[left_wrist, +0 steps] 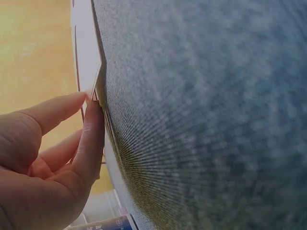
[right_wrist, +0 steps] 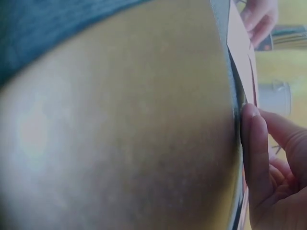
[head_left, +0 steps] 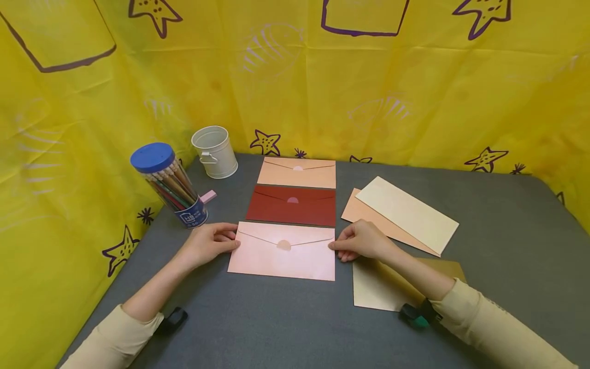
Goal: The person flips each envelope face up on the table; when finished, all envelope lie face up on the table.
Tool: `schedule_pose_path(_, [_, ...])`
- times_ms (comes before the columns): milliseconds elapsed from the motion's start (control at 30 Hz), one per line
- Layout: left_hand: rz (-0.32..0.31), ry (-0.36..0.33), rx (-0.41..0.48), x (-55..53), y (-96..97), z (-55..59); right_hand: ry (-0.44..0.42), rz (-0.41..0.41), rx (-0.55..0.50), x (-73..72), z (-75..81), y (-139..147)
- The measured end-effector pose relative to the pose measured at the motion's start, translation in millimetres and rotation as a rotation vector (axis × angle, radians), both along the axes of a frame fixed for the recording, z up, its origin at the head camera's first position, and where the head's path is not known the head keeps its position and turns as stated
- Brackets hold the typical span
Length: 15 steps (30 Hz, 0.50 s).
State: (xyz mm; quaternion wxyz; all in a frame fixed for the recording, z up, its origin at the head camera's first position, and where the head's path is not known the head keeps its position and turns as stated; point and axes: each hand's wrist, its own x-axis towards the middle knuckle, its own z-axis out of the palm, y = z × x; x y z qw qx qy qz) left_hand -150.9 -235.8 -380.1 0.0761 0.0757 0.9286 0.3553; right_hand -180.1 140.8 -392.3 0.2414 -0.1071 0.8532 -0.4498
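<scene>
A pale pink envelope (head_left: 262,259) with a round peach seal on its flap lies nearest me in a column of envelopes. My left hand (head_left: 209,243) pinches its left edge between thumb and fingers; in the left wrist view that corner (left_wrist: 88,62) stands slightly off the dark table. My right hand (head_left: 361,241) pinches the opposite edge, also seen in the right wrist view, where the pink envelope (right_wrist: 242,57) runs between both hands. Just beyond it lies a dark red envelope (head_left: 276,211), and behind that a peach envelope (head_left: 286,178).
On the right, a cream envelope (head_left: 407,212) overlaps another peach envelope (head_left: 369,218). A gold envelope (head_left: 382,287) lies under my right forearm. Left of the column stand a blue-lidded tub of pencils (head_left: 172,187), a pink eraser (head_left: 208,196) and a white bucket (head_left: 216,156). Yellow cloth (head_left: 295,102) borders the table.
</scene>
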Motion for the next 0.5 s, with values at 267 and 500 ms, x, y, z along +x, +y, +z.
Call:
schedule_pose_path(267, [-0.063,0.034,-0.039,-1.7,1.5,-1.6,-0.006,-0.008,0.009,-0.8,0.0,0.7])
schedule_pose_path(500, [-0.080,0.033,-0.067,-2.7,2.3,-4.8,-0.016,-0.009,0.018,-2.6,-2.0,1.6])
